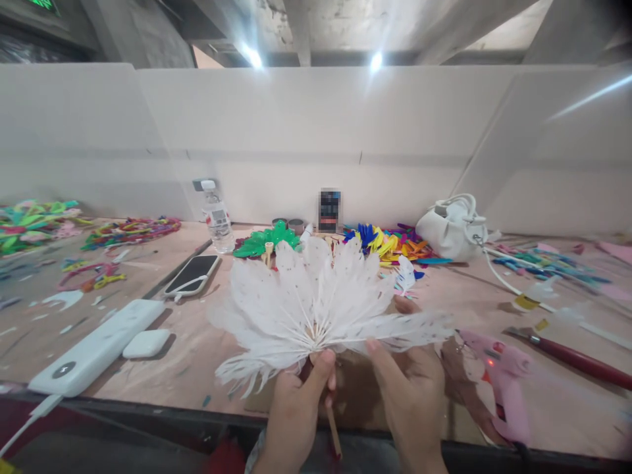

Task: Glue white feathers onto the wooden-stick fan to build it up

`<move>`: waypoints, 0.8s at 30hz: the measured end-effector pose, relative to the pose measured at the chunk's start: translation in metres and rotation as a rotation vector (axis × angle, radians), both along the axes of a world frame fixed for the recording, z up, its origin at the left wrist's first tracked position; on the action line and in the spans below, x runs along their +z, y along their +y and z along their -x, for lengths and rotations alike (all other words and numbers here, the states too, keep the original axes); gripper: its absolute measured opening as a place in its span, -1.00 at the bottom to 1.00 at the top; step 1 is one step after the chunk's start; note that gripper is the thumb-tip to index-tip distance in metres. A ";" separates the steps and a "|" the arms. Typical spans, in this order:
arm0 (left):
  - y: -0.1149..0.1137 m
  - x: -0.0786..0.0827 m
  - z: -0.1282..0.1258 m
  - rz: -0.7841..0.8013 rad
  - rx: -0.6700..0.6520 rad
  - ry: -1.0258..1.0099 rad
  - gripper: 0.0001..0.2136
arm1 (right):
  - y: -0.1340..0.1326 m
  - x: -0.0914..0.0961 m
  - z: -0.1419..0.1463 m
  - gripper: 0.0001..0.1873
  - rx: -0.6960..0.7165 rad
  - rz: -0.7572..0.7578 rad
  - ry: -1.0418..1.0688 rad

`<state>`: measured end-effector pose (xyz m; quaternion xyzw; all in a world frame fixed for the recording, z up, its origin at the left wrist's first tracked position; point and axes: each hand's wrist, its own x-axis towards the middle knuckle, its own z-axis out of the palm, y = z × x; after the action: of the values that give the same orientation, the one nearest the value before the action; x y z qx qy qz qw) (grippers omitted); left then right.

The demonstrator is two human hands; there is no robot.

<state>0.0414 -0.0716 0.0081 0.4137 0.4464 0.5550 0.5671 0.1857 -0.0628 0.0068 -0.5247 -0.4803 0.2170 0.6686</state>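
Note:
A white feather fan [316, 299] with a thin wooden stick handle [334, 431] is held upright over the front edge of the table. My left hand [296, 411] grips the fan at its base, thumb pressed where the feathers meet the stick. My right hand [412, 388] holds the fan's right side, thumb on the lower right feathers and fingers behind them. The feathers spread in a half circle and hide part of the table behind.
A pink glue gun [503, 385] lies right of my right hand. Left are a white power bank [93, 349], an earbud case [147, 343], a phone [192, 274] and a water bottle [217, 220]. Coloured feathers [390, 243], a white bag [451, 227] and a red-handled tool [573, 359] lie behind.

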 end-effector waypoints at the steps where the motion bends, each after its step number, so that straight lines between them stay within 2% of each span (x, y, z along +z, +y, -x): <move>1: 0.000 0.000 0.000 0.000 -0.001 0.003 -0.48 | -0.001 0.002 0.001 -0.53 -0.010 0.000 0.001; 9: 0.000 -0.001 0.001 -0.005 -0.007 0.034 -0.49 | -0.001 0.008 0.004 -0.76 -0.051 -0.045 -0.100; 14: 0.001 -0.004 0.002 0.005 -0.016 0.030 -0.50 | -0.001 0.006 0.004 -0.68 -0.043 -0.043 -0.088; 19: 0.001 -0.005 0.000 -0.001 -0.021 0.008 -0.48 | -0.001 0.006 0.006 -0.75 -0.066 -0.059 -0.115; 24: 0.000 -0.002 -0.003 0.018 0.024 -0.025 -0.45 | -0.001 0.014 0.006 -0.84 -0.084 -0.103 -0.202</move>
<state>0.0447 -0.0716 0.0057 0.3961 0.4491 0.5629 0.5697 0.1802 -0.0634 0.0213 -0.5284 -0.5333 0.1100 0.6514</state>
